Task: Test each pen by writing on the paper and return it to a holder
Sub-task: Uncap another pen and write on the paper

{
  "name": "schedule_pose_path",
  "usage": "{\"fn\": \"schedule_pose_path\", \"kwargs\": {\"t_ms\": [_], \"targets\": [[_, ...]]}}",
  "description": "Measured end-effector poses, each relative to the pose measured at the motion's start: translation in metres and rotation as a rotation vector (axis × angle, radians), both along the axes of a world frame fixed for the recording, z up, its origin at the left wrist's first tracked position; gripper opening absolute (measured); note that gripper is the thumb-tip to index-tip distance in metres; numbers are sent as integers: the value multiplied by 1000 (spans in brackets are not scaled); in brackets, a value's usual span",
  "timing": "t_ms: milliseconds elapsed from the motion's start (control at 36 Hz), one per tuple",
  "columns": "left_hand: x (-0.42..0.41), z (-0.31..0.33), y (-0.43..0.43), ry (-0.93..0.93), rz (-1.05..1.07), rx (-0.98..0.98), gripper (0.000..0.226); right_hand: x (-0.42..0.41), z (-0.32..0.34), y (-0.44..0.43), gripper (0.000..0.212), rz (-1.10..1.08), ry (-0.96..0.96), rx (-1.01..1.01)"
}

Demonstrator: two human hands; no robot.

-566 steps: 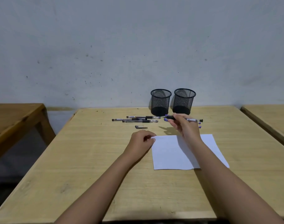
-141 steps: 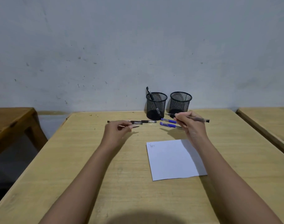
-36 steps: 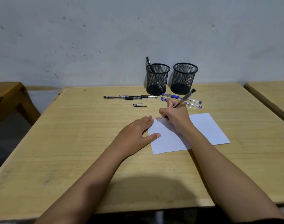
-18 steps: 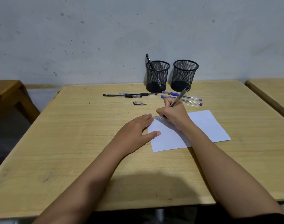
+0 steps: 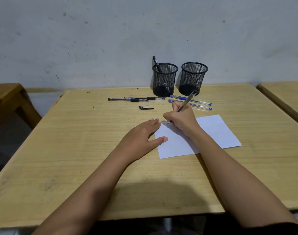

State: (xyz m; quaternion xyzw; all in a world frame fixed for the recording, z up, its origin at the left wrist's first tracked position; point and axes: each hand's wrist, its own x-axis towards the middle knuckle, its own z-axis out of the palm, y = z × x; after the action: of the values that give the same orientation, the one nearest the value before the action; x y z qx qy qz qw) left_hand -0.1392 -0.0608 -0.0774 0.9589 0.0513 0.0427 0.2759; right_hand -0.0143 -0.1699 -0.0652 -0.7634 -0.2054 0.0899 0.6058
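Pen, clear barrel with black end (image 5: 187,101), pinched in right hand (image 5: 182,120) fingers, tip on white paper sheet (image 5: 212,133) near corner, long axis slanting up and away toward right black mesh holder (image 5: 193,78), just beyond fingers. Left hand (image 5: 141,138) flat, fingers spread, pinning sheet edge on tabletop (image 5: 77,150).

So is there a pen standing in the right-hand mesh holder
No, the right mesh holder shows only its bare mesh and dark base, while the one pen in a holder leans in the left mesh holder.
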Motion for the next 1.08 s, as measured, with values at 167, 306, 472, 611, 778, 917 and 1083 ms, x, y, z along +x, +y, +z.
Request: {"fn": "schedule_pose_path", "kwargs": {"t_ms": [167, 306, 472, 611, 778, 917, 1083], "targets": [[-1, -1, 1, -10, -3, 1, 64, 1, 1, 0, 36, -37, 67, 47], [0, -1, 1, -17, -4, 4, 64, 1, 1, -1, 32, -12, 43, -15], [-1, 0, 1, -20, -10, -6, 64, 0, 3, -1, 33, -21, 76, 1], [0, 1, 1, -39, -11, -25, 64, 3, 7, -7, 35, -91, 167, 288], [2, 6, 3, -46, -19, -36, 62, 9, 25, -25, 24, -36, 219, 498], [12, 15, 9, -39, -50, -57, 55, 14, 36, -27, 9, 17, 277, 609], [35, 33, 37, -222, 123, -132, 40, 23, 52, -33, 9, 6, 289, 599]]}}
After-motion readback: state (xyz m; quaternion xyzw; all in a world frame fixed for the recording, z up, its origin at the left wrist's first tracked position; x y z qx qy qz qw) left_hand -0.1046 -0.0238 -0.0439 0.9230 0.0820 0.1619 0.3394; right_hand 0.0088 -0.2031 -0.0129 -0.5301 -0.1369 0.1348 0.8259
